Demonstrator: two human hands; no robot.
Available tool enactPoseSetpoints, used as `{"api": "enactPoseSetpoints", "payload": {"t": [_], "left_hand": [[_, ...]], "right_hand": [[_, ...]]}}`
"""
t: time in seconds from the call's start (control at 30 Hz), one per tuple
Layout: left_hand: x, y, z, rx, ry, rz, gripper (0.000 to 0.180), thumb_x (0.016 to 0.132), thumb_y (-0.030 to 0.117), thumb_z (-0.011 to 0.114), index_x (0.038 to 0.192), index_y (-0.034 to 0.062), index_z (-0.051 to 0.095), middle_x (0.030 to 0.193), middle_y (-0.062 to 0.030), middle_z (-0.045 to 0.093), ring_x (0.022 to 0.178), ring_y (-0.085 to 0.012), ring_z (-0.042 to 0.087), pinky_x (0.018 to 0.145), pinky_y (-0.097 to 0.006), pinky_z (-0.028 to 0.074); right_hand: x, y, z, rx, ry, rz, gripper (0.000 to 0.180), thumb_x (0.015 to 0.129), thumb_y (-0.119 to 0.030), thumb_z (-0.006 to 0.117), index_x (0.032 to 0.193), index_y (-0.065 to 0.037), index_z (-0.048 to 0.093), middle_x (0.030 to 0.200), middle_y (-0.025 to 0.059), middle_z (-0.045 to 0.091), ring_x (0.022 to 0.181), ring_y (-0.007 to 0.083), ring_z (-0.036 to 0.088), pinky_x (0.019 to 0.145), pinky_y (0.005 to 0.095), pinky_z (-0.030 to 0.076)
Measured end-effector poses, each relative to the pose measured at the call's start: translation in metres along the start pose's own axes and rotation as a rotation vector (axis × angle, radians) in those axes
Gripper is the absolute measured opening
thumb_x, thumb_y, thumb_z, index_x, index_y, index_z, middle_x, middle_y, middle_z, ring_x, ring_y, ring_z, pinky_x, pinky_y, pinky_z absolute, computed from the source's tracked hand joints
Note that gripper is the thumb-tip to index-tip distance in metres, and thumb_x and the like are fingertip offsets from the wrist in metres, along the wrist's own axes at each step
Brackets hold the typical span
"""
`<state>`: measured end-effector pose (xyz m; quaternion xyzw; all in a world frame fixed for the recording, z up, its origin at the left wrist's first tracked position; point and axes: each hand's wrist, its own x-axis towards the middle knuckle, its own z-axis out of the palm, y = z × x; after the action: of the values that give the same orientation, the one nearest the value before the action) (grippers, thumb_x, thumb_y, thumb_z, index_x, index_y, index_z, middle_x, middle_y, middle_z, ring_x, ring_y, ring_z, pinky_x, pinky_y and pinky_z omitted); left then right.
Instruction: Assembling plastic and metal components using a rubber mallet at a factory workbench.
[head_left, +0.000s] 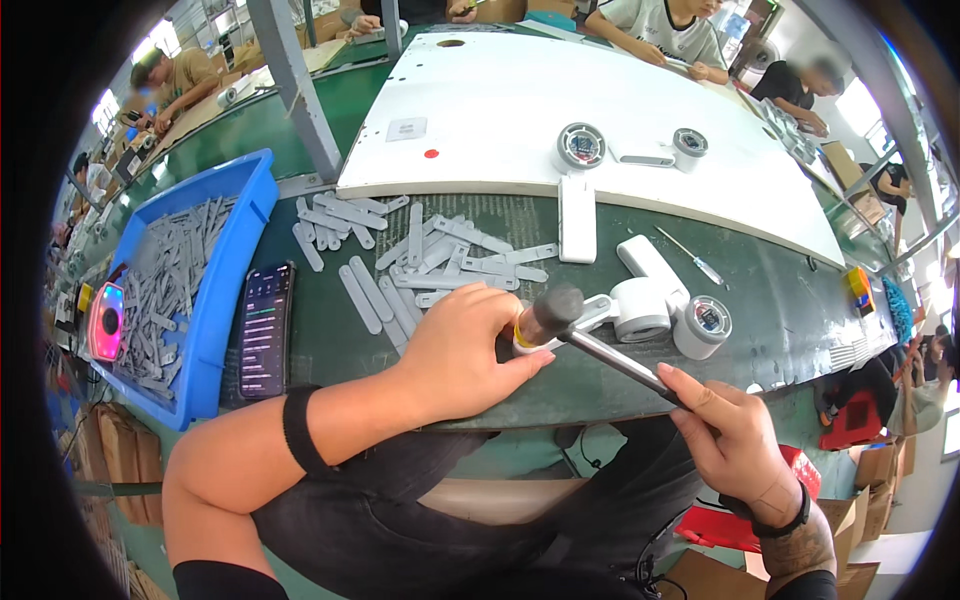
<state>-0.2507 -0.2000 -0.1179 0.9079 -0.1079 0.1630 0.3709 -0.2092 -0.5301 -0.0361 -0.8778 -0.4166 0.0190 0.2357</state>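
Right hand [728, 440] closes round one mallet [625, 362] with a dark blunt head and grey handle, its long axis slanting leftward and away from the person, head foremost; left hand [465, 350] curls around a mostly hidden whitish piece [527, 349] just under that head, its exact grip unclear. Left of the mallet lie flat grey strips [359, 298], too overlapped to count, one black slab phone [267, 330] and one blue plastic bin [225, 305]. Beyond the mallet are four round white housings [702, 335] and one translucent-handled screwdriver [709, 271].
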Motion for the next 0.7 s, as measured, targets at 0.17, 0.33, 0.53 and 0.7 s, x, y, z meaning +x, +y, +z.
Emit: {"api": "enactPoseSetpoints", "payload": {"t": [0.17, 0.33, 0.53, 0.7], "left_hand": [[0.013, 0.014, -0.022, -0.077, 0.02, -0.013, 0.022, 0.089, 0.018, 0.091, 0.093, 0.0052, 0.074, 0.086, -0.0037, 0.071, 0.072, -0.0152, 0.063, 0.064, -0.033, 0.049], [0.053, 0.021, -0.093, -0.513, -0.299, -0.539, 0.021, 0.098, 0.013, 0.084, 0.109, 0.0021, 0.071, 0.087, -0.0002, 0.072, 0.068, -0.0053, 0.064, 0.06, -0.022, 0.051], [0.184, 0.004, -0.059, -0.763, -0.194, -0.55, 0.026, 0.104, 0.025, 0.078, 0.101, 0.0011, 0.07, 0.093, -0.0068, 0.073, 0.077, -0.0129, 0.069, 0.081, -0.03, 0.061], [0.27, 0.027, 0.015, -0.909, 0.093, -0.381, 0.035, 0.107, 0.017, 0.072, 0.135, -0.0038, 0.066, 0.13, -0.0123, 0.072, 0.112, -0.0184, 0.074, 0.104, -0.034, 0.059]], "right_hand": [[-0.023, 0.008, -0.008, 0.087, 0.16, 0.059, 0.055, 0.095, -0.002, 0.076, 0.149, -0.01, 0.069, 0.079, 0.0129, 0.063, 0.068, 0.0292, 0.063, 0.066, 0.0386, 0.053], [-0.065, 0.026, -0.012, 0.246, 0.416, 0.242, 0.052, 0.1, -0.002, 0.071, 0.151, 0.005, 0.063, 0.121, 0.0253, 0.079, 0.103, 0.0268, 0.079, 0.096, 0.0323, 0.056], [-0.112, 0.058, -0.003, 0.567, 0.646, 0.537, 0.052, 0.108, -0.006, 0.065, 0.159, 0.001, 0.057, 0.093, -0.0042, 0.06, 0.08, 0.0052, 0.052, 0.074, 0.0225, 0.046], [-0.141, 0.068, 0.008, 0.556, 0.696, 0.582, 0.054, 0.106, 0.0, 0.063, 0.159, 0.0, 0.057, 0.09, -0.0046, 0.058, 0.078, 0.005, 0.05, 0.071, 0.0218, 0.043]]}}
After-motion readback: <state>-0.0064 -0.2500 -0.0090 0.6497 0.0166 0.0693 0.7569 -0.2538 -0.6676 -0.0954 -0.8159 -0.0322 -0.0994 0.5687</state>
